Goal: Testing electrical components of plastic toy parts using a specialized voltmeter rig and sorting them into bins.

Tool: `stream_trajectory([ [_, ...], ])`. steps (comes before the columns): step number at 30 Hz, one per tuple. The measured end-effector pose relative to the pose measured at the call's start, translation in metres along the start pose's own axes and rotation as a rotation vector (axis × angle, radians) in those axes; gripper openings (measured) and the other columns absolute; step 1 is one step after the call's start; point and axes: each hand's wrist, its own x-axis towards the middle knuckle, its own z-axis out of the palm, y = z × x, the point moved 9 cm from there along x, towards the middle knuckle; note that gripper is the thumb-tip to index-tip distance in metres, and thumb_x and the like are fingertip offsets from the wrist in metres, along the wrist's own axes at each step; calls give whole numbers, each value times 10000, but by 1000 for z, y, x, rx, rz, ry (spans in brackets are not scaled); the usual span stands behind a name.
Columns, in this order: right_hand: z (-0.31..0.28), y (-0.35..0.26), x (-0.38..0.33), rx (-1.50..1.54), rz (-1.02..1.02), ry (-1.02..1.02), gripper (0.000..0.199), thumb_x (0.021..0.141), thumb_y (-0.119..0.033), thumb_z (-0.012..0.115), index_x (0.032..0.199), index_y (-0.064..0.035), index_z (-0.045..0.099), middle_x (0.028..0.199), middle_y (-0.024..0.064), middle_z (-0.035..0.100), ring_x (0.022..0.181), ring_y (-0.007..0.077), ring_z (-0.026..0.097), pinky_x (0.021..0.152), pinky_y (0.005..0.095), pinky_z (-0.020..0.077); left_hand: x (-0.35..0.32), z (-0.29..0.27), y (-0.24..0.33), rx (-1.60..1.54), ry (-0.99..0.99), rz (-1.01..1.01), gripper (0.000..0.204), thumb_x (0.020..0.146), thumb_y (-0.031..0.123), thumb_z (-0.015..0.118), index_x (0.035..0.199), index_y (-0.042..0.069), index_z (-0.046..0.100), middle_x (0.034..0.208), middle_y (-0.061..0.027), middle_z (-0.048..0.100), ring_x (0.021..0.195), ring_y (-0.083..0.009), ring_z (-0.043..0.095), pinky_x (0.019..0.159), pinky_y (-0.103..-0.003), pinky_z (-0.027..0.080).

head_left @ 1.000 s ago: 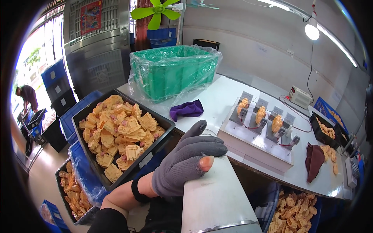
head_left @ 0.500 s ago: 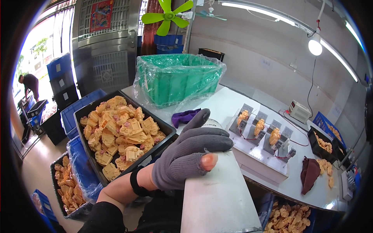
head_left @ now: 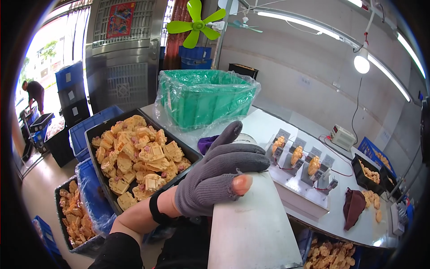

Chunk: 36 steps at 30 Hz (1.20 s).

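Note:
My left hand, in a grey knitted glove with a bare thumb tip, lies across a long white housing that rises from the lower edge. Its fingers are stretched out over the housing and a little apart; the hand grips nothing that I can see. A black band circles the wrist. Left of the forearm, a black tray is heaped with beige moulded parts. Behind my fingers lies a purple cloth, partly hidden. My right hand is out of view.
Right on the white table, a white fixture holds three beige parts. Near it are a brown cloth, loose parts and a power box. A plastic-lined green bin stands behind. A person bends at far left.
The view has shifted slightly, and the surroundings sit a little differently in it. My left hand keeps its place on the white housing.

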Motion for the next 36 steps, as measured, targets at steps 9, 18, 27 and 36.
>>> stream_trajectory([
  [9,-15,1,16,-63,3,-81,420,974,-464,554,1221,-128,605,1180,59,656,1033,208,620,792,334,510,5,-8,1,-11,4,3,492,843,90,690,1278,201,489,1263,-151,601,1179,-362,580,1135,-654,210],
  [18,-39,2,41,-101,-30,-209,434,965,-476,562,1228,-134,611,1171,46,662,1038,210,618,800,339,506,8,-11,2,28,14,43,517,826,106,712,1282,198,487,1249,-155,606,1169,-355,587,1133,-652,217],
  [27,-41,-5,37,-418,-216,-295,400,941,-443,623,1193,-132,624,1156,37,665,1055,205,612,798,342,500,-14,4,5,-113,54,-82,549,823,120,727,1303,173,466,1230,-151,611,1150,-345,594,1114,-654,260],
  [36,-12,-6,18,-220,-82,-209,497,935,-536,544,1213,-128,600,1160,87,659,1015,248,630,774,330,495,-73,53,-31,-369,114,-405,238,1014,156,445,1180,38,569,1154,-142,632,1099,-294,597,1160,-532,273],
])
